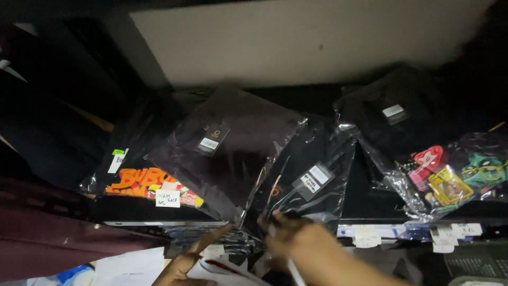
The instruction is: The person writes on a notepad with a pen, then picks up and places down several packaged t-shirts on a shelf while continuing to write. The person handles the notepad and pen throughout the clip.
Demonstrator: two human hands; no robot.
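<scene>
Several dark folded garments in clear plastic bags lie in a heap. The nearest is a dark maroon bagged garment (233, 143) with a hang tag. Next to it a black bagged garment (312, 180) carries a white label. My right hand (301, 243) reaches in from the bottom, blurred, touching the lower edge of the black bag; a thin white stick-like thing shows under it. My left hand (185, 262) is at the bottom, a finger pointing up toward the maroon bag, resting on white papers (217, 267).
A black bag with an orange cartoon print (143, 182) lies at left. Another with colourful cartoon faces (450, 175) sits at right. A pale wall panel (307, 42) stands behind. Small white slips (444, 235) line a shelf edge at right.
</scene>
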